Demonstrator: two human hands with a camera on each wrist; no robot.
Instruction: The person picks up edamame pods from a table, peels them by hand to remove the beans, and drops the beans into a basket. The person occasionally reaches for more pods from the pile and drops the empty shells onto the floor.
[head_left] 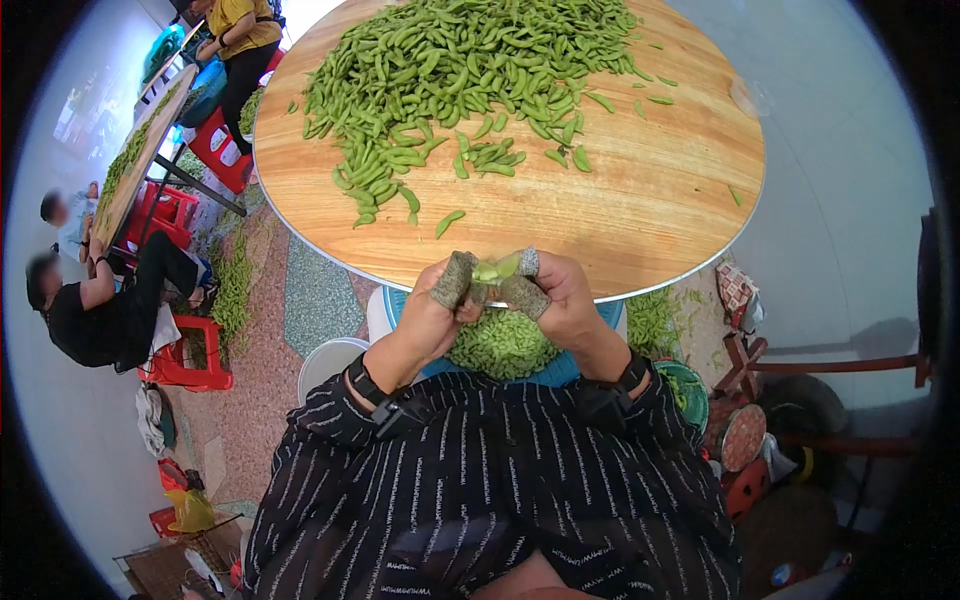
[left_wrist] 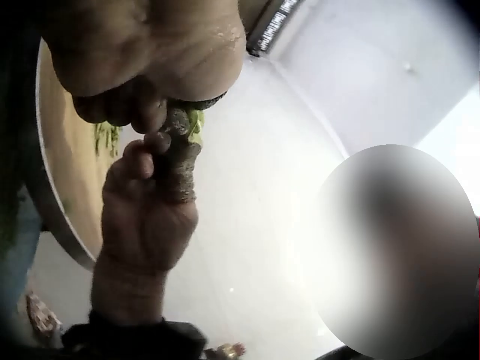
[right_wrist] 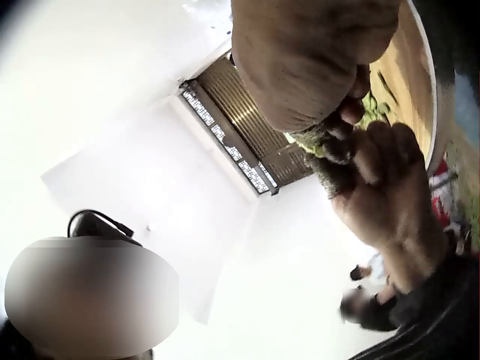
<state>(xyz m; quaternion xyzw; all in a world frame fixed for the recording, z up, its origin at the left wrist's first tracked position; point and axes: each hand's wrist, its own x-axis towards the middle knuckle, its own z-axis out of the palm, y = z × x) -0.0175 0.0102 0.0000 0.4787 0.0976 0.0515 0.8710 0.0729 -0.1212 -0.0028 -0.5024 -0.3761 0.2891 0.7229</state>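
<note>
At the table's near edge, my left hand (head_left: 425, 318) and right hand (head_left: 568, 305) meet and pinch a green soybean pod (head_left: 490, 270) between them. Grey-green covers wrap both thumbs. In the left wrist view a strip of the pod (left_wrist: 196, 126) shows between the covered digits; the hands hide much of it. Directly below lies a heap of shelled green beans (head_left: 503, 345) in a blue basin (head_left: 610, 312). A large pile of unshelled pods (head_left: 470, 65) covers the far part of the round wooden table (head_left: 640, 210), with a few strays closer to me.
A white bucket (head_left: 330, 360) stands left of my lap, a green basket (head_left: 690, 395) to the right. Several people sit or stand by another table (head_left: 150, 130) at the left, among red stools (head_left: 190, 360). Pods lie on the floor (head_left: 235, 285). A wooden frame (head_left: 740, 365) stands by the right wall.
</note>
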